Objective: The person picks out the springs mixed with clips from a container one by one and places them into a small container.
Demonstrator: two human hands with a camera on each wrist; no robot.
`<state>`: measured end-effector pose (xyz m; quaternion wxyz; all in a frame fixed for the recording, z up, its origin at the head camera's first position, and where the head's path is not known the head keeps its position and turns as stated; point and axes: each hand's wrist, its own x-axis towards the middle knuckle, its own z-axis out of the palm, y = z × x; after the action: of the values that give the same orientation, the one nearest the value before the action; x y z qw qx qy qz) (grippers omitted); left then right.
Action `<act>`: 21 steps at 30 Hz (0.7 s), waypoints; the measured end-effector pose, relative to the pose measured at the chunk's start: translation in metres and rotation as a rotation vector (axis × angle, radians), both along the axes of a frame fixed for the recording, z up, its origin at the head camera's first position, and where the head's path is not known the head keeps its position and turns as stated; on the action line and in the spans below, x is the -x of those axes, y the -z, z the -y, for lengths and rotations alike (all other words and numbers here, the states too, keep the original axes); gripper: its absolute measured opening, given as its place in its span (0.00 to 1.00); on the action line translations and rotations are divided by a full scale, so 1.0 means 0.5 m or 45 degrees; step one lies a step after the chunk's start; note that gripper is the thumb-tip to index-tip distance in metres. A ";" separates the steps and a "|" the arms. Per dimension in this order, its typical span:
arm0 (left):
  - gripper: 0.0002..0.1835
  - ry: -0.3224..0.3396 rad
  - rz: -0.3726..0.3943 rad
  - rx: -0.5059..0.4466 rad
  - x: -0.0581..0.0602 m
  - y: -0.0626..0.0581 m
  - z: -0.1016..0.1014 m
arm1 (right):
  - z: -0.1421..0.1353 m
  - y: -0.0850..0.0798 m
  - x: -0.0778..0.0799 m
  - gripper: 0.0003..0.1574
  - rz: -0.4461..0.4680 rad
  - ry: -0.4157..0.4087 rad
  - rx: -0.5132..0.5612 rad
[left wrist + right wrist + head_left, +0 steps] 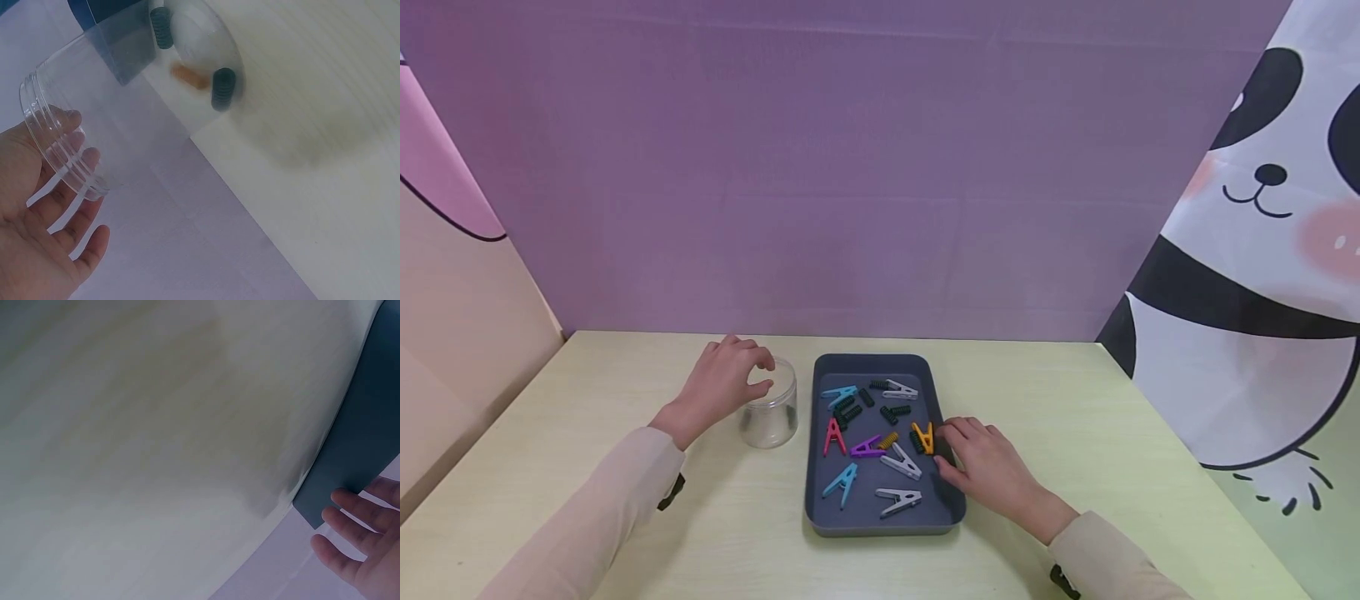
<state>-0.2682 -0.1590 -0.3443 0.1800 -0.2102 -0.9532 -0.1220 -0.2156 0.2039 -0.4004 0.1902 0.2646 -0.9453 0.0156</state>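
Observation:
My left hand [730, 379] is over the mouth of a clear jar [769, 423], thumb and fingers apart with nothing between them. Inside the jar, the left wrist view shows two dark green ribbed, coil-like pieces [223, 89] and a blurred orange piece [189, 76]. My right hand [988, 467] is at the right rim of a dark grey tray [886, 523], its fingers loosely bent by a yellow clothespin [926, 439]. The tray holds several clothespins, among them a red clothespin [833, 435] and a purple clothespin [867, 448], and several dark coil-like pieces [889, 414].
The jar stands left of the tray on a pale wooden table [700, 542]. A purple backdrop [850, 183] rises behind the table's far edge. On the right hangs a panda-printed cloth [1262, 392]. White clothespins [898, 502] lie near the tray's front.

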 end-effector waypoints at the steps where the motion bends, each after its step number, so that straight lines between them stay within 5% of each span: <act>1: 0.11 -0.003 0.000 0.001 0.000 0.000 0.000 | 0.000 0.000 0.000 0.20 0.001 0.001 -0.001; 21: 0.13 0.007 -0.050 0.012 -0.009 -0.021 -0.019 | -0.001 0.003 0.002 0.20 -0.009 -0.003 -0.003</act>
<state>-0.2635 -0.1493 -0.3339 0.1975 -0.2161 -0.9494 -0.1140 -0.2166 0.2043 -0.4018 0.1932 0.2660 -0.9443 0.0137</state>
